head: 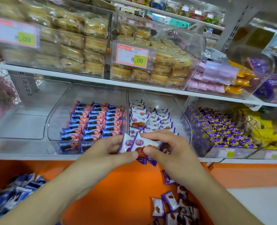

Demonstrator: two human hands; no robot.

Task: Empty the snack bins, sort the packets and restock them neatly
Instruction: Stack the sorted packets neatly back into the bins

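Both hands hold a small stack of white-and-purple snack packets (pixel 138 144) at the front of a clear bin (pixel 175 101). My left hand (pixel 105 151) pinches the stack from the left, thumb on the front. My right hand (pixel 165 146) grips it from the right and above. Behind the stack, the same bin holds neat rows of matching white-and-purple packets (pixel 152 118). The clear bin (pixel 56 114) to its left holds tidy rows of blue-and-pink packets (pixel 93 122). Loose white-and-purple packets (pixel 173 205) lie on the orange surface (pixel 118 192) below, and loose blue packets (pixel 15 194) lie at the lower left.
An empty clear bin (pixel 20 111) stands at the far left of the shelf. To the right are bins of purple candies (pixel 215 127) and yellow packets (pixel 271 135). The shelf above carries bins of wrapped cakes (pixel 167 65) with a price tag (pixel 132 55).
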